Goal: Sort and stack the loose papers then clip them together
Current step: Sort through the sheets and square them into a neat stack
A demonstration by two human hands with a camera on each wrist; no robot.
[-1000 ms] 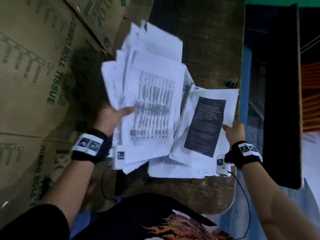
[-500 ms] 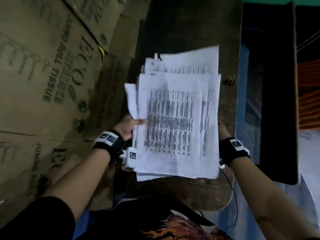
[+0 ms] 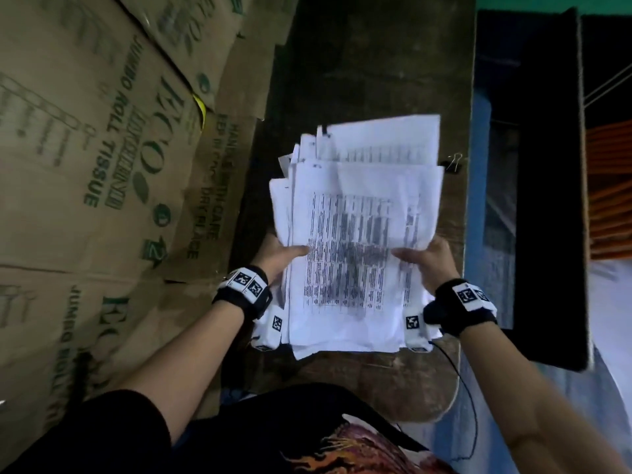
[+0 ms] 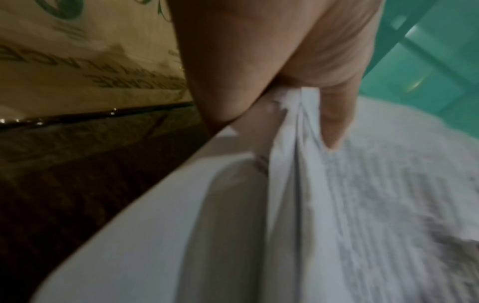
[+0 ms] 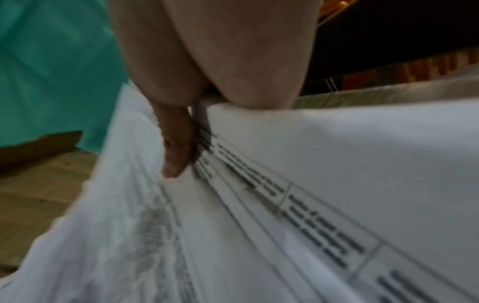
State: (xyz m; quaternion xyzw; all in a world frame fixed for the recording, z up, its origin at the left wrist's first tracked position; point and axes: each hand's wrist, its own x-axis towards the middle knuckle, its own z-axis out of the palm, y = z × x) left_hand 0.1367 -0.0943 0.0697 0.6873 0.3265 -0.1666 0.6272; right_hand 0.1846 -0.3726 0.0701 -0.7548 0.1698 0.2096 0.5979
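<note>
A thick, uneven stack of printed white papers (image 3: 359, 234) is held over the dark wooden table (image 3: 369, 63). My left hand (image 3: 278, 254) grips its left edge, thumb on the top sheet. My right hand (image 3: 427, 256) grips the right edge the same way. In the left wrist view the thumb (image 4: 334, 119) pinches the sheet edges (image 4: 293, 155). In the right wrist view my thumb (image 5: 176, 151) presses on the printed papers (image 5: 285, 205). A black binder clip (image 3: 453, 163) lies on the table just past the stack's far right corner.
Flattened brown cardboard boxes (image 3: 102, 165) printed with green lettering cover the left side. The table's right edge (image 3: 468, 131) drops to a blue floor strip and a dark mat (image 3: 547, 165). An orange slatted object (image 3: 608, 186) is at far right.
The two separate paper bundles were brought together into one stack. My right hand moved from below the right side up onto the right edge, thumb now on top.
</note>
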